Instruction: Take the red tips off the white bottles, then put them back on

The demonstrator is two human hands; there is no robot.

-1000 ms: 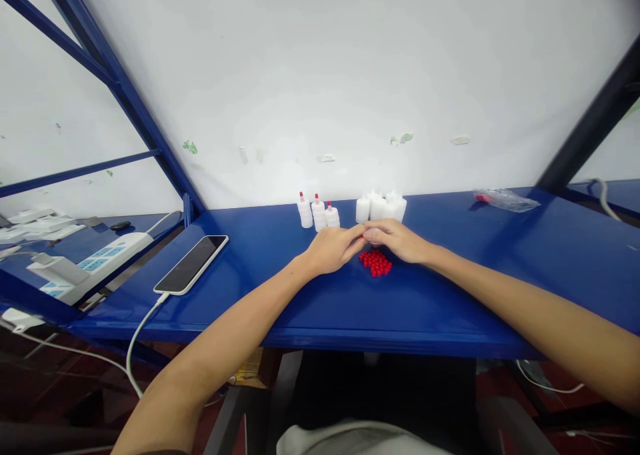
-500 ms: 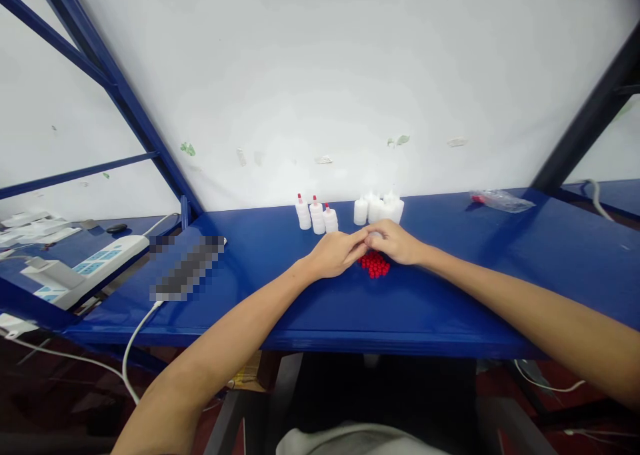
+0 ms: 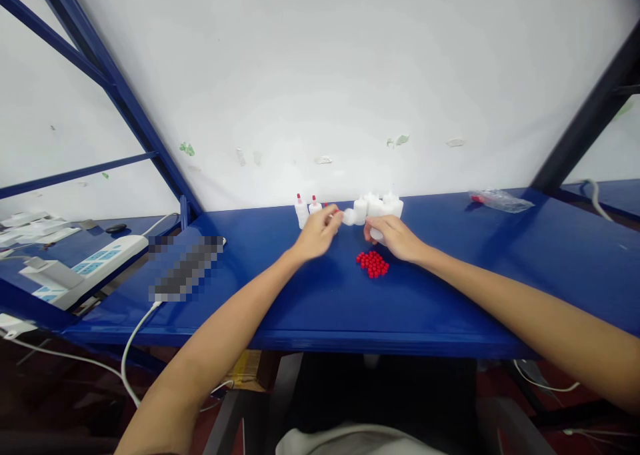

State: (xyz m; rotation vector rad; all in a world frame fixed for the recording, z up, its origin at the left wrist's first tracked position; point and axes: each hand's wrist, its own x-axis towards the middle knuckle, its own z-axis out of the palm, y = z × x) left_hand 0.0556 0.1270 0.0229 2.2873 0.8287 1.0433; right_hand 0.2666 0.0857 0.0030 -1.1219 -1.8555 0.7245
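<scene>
My left hand (image 3: 317,231) is closed near the red-tipped bottles. Its fingers pinch the red tip of a small white squeeze bottle (image 3: 349,217), which lies tilted with its base to the right and is smeared by motion. My right hand (image 3: 395,236) curls around another white bottle (image 3: 377,234), only part of which shows. Below the hands is a loose pile of small red caps (image 3: 373,264). Behind my left hand stand white bottles with red tips (image 3: 301,212), one of them mostly hidden. A cluster of white bottles (image 3: 379,205) without red tips stands behind my right hand.
The blue table (image 3: 310,308) meets a white wall at the back. On its left lies a pixelated dark object (image 3: 190,268) with a white cable. A power strip (image 3: 100,268) is farther left. A clear plastic bag (image 3: 503,200) with something red lies at the right back.
My hands, together above the red caps before, have come apart. My left hand has moved left and away from me with a bottle; the caps are now fully visible.
</scene>
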